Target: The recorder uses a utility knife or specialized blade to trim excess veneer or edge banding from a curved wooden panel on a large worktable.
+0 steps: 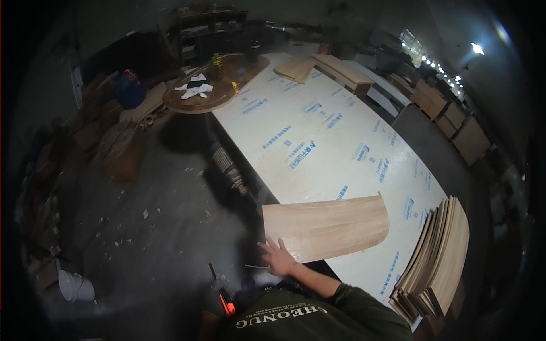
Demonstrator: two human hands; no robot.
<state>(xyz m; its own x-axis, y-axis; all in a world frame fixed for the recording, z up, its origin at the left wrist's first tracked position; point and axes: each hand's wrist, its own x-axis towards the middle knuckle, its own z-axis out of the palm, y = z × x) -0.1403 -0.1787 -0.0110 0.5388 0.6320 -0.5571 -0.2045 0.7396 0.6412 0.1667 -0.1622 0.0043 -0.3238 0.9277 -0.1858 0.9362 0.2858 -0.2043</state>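
My right hand (278,259) reaches in from the lower right. Its fingers are spread over the near left corner of a thin, curved wood panel (327,227), and they grip nothing. The panel lies across the near end of a long white table board (318,153) printed in blue, and its left end reaches the board's edge. My left hand does not show. Beside my dark green shirt, at the lower edge, is an orange and black object (227,305) whose kind I cannot make out.
A stack of curved wood panels (441,256) stands at the right edge. On the far left, a brown round-ended tabletop (176,102) bears white gloves (196,88) and a yellow-green bottle (216,65). A white bucket (75,286) is on the floor. Wood pieces (341,74) lie at the far end.
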